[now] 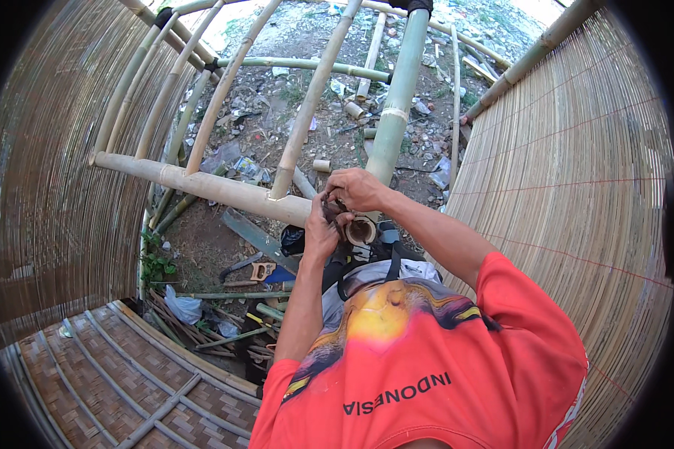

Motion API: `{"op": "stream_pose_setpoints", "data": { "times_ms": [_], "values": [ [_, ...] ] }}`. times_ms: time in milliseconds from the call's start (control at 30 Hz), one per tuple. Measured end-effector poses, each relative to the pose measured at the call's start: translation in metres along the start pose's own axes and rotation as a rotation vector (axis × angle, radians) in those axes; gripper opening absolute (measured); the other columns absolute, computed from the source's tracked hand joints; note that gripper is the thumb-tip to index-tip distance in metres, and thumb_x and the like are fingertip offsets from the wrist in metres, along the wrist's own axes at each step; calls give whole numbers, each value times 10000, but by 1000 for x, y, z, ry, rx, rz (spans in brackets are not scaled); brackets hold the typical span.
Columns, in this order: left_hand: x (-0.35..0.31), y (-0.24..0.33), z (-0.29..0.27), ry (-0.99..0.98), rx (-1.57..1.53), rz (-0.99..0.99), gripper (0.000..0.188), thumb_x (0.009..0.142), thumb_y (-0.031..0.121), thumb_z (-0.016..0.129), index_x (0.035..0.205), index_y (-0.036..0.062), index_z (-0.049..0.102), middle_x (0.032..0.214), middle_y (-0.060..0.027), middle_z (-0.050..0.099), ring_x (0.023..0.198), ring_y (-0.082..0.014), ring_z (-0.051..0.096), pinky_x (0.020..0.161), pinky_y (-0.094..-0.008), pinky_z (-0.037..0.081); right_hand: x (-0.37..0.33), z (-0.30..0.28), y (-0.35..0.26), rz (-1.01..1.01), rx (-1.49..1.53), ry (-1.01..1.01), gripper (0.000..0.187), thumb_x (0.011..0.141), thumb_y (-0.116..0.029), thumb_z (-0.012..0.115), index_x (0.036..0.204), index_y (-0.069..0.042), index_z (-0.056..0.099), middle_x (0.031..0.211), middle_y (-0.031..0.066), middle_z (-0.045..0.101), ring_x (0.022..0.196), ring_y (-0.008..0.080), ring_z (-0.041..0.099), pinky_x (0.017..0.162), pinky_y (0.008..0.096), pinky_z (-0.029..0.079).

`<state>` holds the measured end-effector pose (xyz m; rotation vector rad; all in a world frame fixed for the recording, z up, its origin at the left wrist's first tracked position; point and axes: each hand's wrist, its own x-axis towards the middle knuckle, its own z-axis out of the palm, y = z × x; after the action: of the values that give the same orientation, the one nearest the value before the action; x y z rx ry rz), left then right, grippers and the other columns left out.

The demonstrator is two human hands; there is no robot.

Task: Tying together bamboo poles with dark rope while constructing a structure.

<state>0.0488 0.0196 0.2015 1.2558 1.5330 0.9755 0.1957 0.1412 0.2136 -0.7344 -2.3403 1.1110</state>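
Both hands work close together at a bamboo joint in the middle of the view. My left hand (322, 230) is closed on dark fibre cord (339, 212) wound at the joint. Just above it, my right hand (356, 189) has its fingers bent in a pinch on the same dark strands. From the left, a pale bamboo rail (225, 192) runs to the joint, and a thick green bamboo pole (395, 123) stretches away beyond it. Below my fingers shows the round cut end of a bamboo pole (360, 231). My fingers partly hide the cord's turns.
Thin bamboo bars (307, 112) rise from the rail. Slatted bamboo screens stand left (60, 165) and right (562, 172). Below lie a wooden-handled saw (262, 271), a plastic bag (182, 304) and cut bamboo sticks. A woven bamboo panel (75, 382) is at lower left; rubble and litter cover the ground.
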Motion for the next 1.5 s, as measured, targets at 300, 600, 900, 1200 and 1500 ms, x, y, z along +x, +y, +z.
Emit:
{"op": "stream_pose_setpoints", "data": {
  "times_ms": [300,600,900,1200,1500],
  "values": [
    [-15,12,8,11,0,-22,887,923,-120,606,1592,82,61,1134,-157,689,977,-204,716,856,-323,567,7,-5,10,334,-61,-118,156,860,-157,749,965,-43,737,949,143,738,920,346,705,786,453,534],
    [-18,30,7,10,391,43,903,897,-121,604,1524,113,-2,1402,-240,464,1034,-311,734,840,-419,589,6,-5,15,298,-211,-149,147,868,-254,748,897,-110,745,858,108,748,873,318,710,834,478,438],
    [-18,24,10,155,-206,-188,859,917,-37,667,1518,85,65,1306,-259,520,971,-329,731,840,-395,574,17,11,4,423,-442,-324,172,835,-296,735,886,-133,757,854,131,755,879,320,726,879,508,389],
    [-19,24,18,330,-244,-197,874,905,-40,693,1541,87,107,1253,-208,551,893,-224,711,717,-305,580,23,22,1,485,-544,-372,211,758,-206,652,889,-84,764,910,158,767,898,326,742,915,527,410],
    [-8,37,-19,403,383,-88,485,869,13,730,1319,38,551,1100,-181,622,945,-337,654,835,-450,514,27,20,-8,535,-583,-424,229,758,-173,641,938,-108,769,956,128,777,912,288,747,912,500,396]
  ]
}}
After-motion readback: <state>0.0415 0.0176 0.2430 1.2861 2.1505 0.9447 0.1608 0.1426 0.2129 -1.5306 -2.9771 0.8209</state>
